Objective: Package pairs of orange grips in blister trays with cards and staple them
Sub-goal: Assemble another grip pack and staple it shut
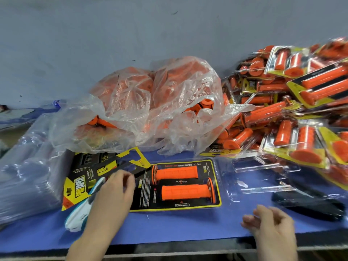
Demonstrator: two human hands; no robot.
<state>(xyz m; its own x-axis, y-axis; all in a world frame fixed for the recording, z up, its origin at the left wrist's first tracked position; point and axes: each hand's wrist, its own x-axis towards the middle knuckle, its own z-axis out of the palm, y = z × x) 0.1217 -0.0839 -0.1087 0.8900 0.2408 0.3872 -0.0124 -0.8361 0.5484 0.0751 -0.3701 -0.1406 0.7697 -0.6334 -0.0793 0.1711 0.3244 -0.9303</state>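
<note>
Two grips (pixel 176 172) seated in the tray (pixel 216 185); left hand (pixel 114 189) pinching a card (pixel 130 162), right hand (pixel 271 223) loose, empty. Probably best squaring card flat over tray before stapling.

We find bare room on the blue felt mat (pixel 178 228) only along its near edge, in front of the flat yellow-and-black card with two orange grips (pixel 146 196). Behind that card, the crumpled clear plastic bag of orange grips (pixel 169 110) closes the rear. On the right, a tall heap of sealed yellow-carded packs (pixel 301 110) and a blurred black object (pixel 308 204) bar the way. On the left stand a stack of clear blister trays (pixel 28 176) and a white-and-teal stapler (pixel 79 217).
</note>
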